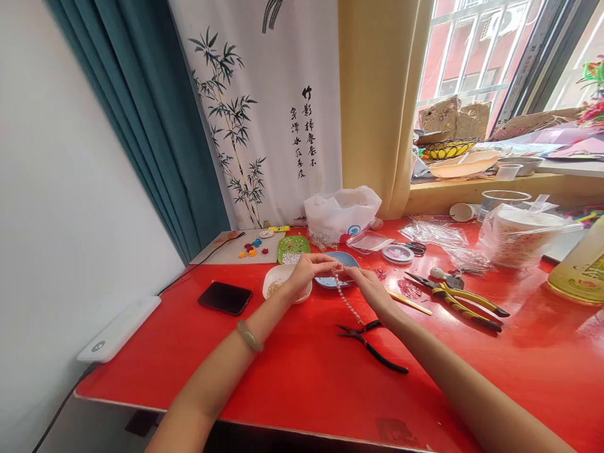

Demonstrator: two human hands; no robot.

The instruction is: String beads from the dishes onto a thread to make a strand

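Observation:
Over the red table [292,377], my left hand [309,269] and my right hand [368,284] meet, both with fingers pinched together on a string of small pale beads [346,302]. The string hangs down from the fingers toward the table. My left wrist carries a pale green bangle [249,335]. Just behind the hands lie a blue dish [342,259] and a white bowl [278,280] holding small gold beads. Black pliers [372,346] rest on the table below my right hand.
A black phone [225,297] lies left of the bowl, a white device [120,327] at the table's left edge. A green tray [292,248], a white plastic bag [340,212], yellow-handled pliers [465,305], a thread spool [397,253] and plastic containers [519,236] crowd the back and right.

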